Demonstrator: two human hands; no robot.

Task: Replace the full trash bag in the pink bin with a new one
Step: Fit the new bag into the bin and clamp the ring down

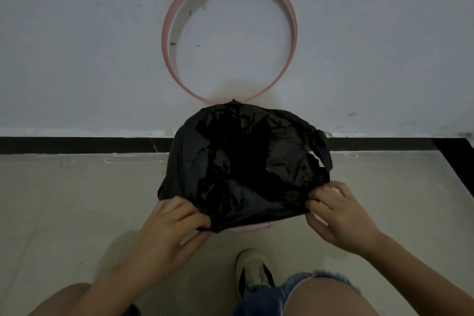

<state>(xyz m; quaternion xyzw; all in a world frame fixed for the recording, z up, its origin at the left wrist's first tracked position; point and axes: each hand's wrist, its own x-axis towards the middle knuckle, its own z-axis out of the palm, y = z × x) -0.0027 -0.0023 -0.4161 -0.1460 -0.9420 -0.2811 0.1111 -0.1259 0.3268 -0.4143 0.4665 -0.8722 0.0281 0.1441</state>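
Note:
A black trash bag lies spread over the pink bin, which stands on the floor against the wall. Only a strip of the bin's pink rim shows below the bag's near edge. My left hand pinches the bag's near-left edge. My right hand pinches the near-right edge. The bag's mouth is dark and crumpled, and I cannot tell what is inside it. A pink ring frame leans upright against the white wall above the bin.
A black skirting strip runs along the foot of the white wall. The floor is pale tile. My shoe and both knees sit at the bottom of the view, close below the bin.

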